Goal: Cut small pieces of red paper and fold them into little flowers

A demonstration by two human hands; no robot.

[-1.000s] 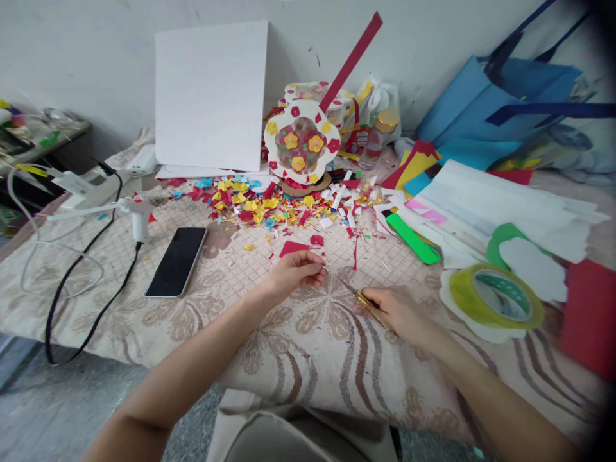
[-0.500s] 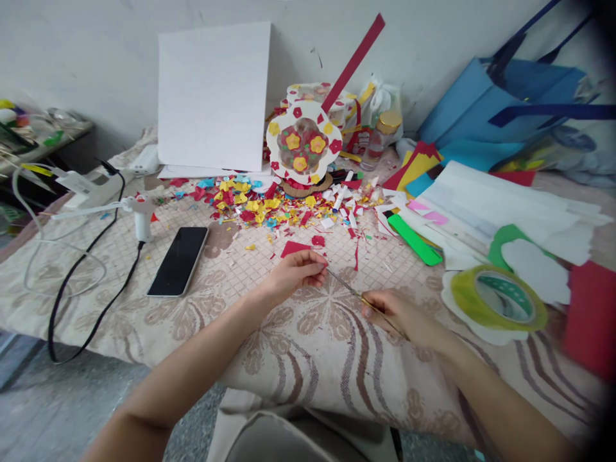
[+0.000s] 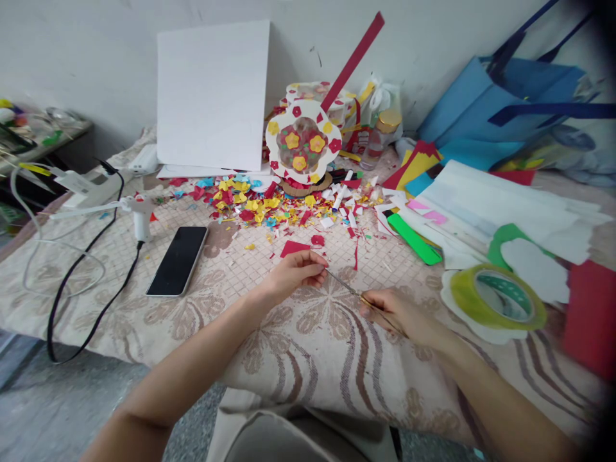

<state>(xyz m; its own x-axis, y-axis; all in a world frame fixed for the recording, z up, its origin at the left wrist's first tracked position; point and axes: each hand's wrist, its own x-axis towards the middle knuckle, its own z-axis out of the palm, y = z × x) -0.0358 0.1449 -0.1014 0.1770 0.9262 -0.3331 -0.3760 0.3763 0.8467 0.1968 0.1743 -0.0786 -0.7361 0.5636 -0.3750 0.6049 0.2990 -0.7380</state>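
Marked wht wall (image 3: 433, 38) behind cloth-covered tbl (image 3: 332, 359); grey flr (image 3: 58, 398) below.

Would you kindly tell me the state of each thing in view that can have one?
Scissors: blades appear closed.
Right hand: closed around the scissors.
Left hand: fingers pinched; anything held is too small to tell.
Phone: lying flat, screen dark.
Jar: upright, gold lid on.
Glue gun: black cord attached.
White board: standing upright.
Tape roll: lying flat.
Blue bag: appears tilted.

Bare forearms (image 3: 206, 346) extended, angled inward; left hand (image 3: 299, 271) in pinch; right hand (image 3: 392, 312) nearer body, curled in grip.
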